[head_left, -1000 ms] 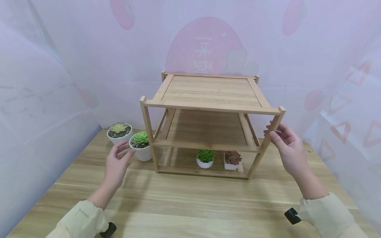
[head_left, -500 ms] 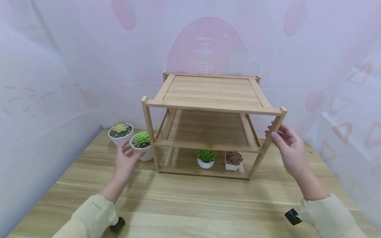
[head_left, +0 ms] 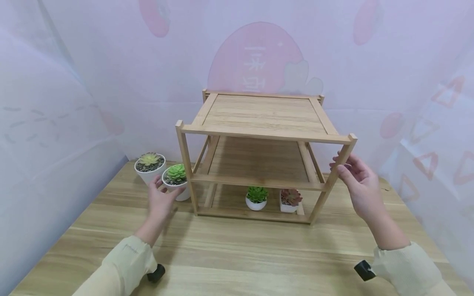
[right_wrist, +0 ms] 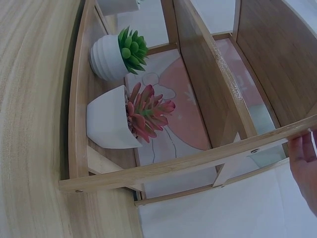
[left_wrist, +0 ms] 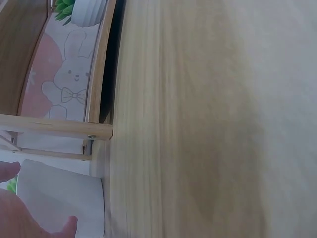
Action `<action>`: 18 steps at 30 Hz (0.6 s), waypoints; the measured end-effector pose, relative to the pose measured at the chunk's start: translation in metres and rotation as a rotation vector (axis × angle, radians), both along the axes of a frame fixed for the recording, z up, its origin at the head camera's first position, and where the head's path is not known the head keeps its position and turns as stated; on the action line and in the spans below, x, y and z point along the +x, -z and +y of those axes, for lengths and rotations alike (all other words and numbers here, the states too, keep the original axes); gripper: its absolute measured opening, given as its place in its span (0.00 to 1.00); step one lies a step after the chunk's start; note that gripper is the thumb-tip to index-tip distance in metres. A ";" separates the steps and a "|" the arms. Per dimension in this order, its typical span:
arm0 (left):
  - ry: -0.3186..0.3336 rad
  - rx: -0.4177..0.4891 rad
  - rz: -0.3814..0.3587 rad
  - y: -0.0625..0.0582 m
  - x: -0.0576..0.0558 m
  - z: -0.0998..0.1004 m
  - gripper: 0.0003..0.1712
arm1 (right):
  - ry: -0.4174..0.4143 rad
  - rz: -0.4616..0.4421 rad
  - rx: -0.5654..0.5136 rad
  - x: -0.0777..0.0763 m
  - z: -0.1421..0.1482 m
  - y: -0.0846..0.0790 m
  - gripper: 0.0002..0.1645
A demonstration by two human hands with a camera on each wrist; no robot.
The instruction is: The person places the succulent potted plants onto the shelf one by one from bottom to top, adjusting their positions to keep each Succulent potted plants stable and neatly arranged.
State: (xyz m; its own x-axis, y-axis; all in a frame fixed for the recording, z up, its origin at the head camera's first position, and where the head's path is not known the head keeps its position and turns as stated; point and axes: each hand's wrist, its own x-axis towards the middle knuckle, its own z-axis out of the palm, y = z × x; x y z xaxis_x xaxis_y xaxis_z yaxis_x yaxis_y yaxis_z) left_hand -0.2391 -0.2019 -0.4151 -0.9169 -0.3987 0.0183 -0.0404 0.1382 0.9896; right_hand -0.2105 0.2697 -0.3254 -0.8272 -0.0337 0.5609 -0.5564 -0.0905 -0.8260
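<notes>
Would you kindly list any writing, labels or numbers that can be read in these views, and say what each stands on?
Pale characters on the pink round shape of the backdrop: they look mirrored and too faint to read.
Wooden shelf, plant pots, table: no writing visible.
Bunny drawing on the backdrop: picture only, no words.

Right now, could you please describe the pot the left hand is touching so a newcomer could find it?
Start at the bamboo shelf; two white pots stand outside its left post. It is the nearer pot, touched by the left hand, with a bright green succulent, unlike the yellowish one behind.
</notes>
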 end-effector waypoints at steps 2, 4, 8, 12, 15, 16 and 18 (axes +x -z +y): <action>-0.008 0.005 0.012 0.001 -0.003 0.002 0.59 | -0.001 0.001 0.000 0.000 0.000 0.000 0.20; -0.016 0.014 0.023 0.003 -0.005 0.003 0.59 | 0.000 0.000 0.001 0.000 0.000 0.000 0.20; -0.038 0.021 0.039 0.006 -0.008 0.006 0.59 | 0.002 -0.002 0.004 0.001 0.000 0.001 0.21; -0.061 0.055 0.066 0.009 -0.011 0.009 0.57 | 0.001 -0.002 0.005 0.000 0.000 0.001 0.21; -0.065 0.083 0.097 0.009 -0.014 0.011 0.56 | 0.009 0.000 0.012 0.000 0.000 0.001 0.21; -0.068 0.086 0.100 0.009 -0.015 0.012 0.57 | 0.011 0.001 0.013 0.000 0.000 0.001 0.21; -0.081 0.075 0.101 0.010 -0.016 0.013 0.57 | 0.015 0.001 0.017 0.000 0.000 0.001 0.20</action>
